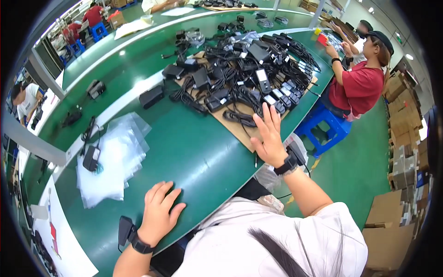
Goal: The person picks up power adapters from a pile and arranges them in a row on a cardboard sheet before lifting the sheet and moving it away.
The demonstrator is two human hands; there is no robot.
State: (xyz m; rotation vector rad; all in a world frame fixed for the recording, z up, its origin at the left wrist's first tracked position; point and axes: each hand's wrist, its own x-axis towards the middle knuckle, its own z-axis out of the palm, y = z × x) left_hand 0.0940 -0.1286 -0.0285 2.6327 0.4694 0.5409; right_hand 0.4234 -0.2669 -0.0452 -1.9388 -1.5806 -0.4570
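My left hand (160, 208) rests near the front edge of the green table (184, 157), fingers stretched out and nothing in them. My right hand (269, 138) is over the near corner of a cardboard sheet (230, 128), with its fingers extended and nothing held. Just beyond its fingertips lies a large heap of black power adapters (201, 78) with bundled cables (238, 118). A row of adapters with pale labels (281, 98) sits at the heap's right side. Whether my right hand touches the sheet or a cable, I cannot tell.
Clear plastic bags (113, 159) are fanned out at the left, with one adapter (91, 158) on top. A lone adapter (151, 97) lies beside the heap. A co-worker in red (357, 90) sits on a blue stool (325, 127) at the right. Cardboard boxes (404, 120) line the far right.
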